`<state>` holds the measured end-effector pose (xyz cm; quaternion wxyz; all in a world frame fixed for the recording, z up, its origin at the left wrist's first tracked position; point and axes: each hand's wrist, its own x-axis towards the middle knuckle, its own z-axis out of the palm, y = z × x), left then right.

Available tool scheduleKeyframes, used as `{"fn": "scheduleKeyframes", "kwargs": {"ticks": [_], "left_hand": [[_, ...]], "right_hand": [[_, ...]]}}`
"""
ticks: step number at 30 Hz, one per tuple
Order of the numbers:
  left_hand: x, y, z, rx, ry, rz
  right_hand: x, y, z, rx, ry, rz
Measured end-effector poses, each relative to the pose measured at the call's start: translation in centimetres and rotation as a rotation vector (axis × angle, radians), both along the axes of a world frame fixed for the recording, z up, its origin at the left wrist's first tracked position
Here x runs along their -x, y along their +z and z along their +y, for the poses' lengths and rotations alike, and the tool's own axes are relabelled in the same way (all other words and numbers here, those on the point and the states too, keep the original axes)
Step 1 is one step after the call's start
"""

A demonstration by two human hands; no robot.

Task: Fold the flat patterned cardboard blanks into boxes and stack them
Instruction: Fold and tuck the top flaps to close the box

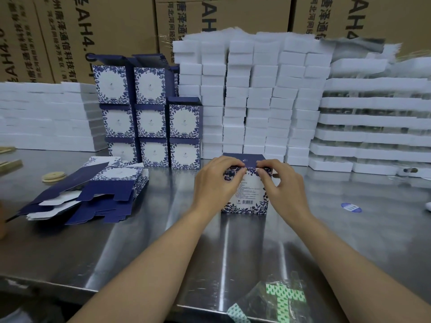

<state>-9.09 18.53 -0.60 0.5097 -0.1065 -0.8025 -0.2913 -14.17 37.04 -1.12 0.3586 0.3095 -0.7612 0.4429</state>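
You are looking down at a steel table with both bare forearms reaching forward. Straight ahead at 12 o'clock, a blue-and-white floral box stands upright on the table, its printed side with a barcode facing you. Your left hand grips the box's upper left corner, fingers curled over the top edge. Your right hand grips the upper right corner, thumb and fingertips pinching the folded edge there. Both hands press on the dark blue top flap, which lies nearly flat across the box.

At 10 o'clock, a loose pile of flat blanks lies on the table, dark blue insides up, with patterned faces showing at the far end. Just beyond it, at 11 o'clock, folded boxes are stacked three high in three columns, the right column one shorter; some top flaps stand open.

Behind the box from 12 to 2 o'clock rise tall stacks of white foam blocks. More white foam lies at 9 o'clock. Brown cartons with printed lettering form the back wall.

A small round wooden disc sits at 9 o'clock. A blue oval sticker lies at 3 o'clock. Near you, at 5 o'clock, a clear bag with green-patterned strips rests on the table edge.
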Motion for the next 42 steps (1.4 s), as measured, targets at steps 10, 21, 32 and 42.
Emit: {"fn": "scheduleKeyframes", "kwargs": {"ticks": [10, 21, 32, 42], "left_hand": [[0.6, 0.0, -0.9, -0.081, -0.093, -0.019], [1.0, 0.0, -1.7, -0.217, -0.158, -0.020], [0.8, -0.3, -3.0, -0.327, -0.214, -0.090], [1.0, -0.1, -1.0, -0.549, -0.418, -0.163]], "right_hand": [[0.4, 0.4, 0.3, 0.076, 0.074, -0.082], [0.6, 0.5, 1.0, 0.169, 0.137, -0.145], [1.4, 0.3, 1.3, 0.296, 0.235, -0.299], [0.9, 0.5, 1.1, 0.329, 0.219, -0.340]]}}
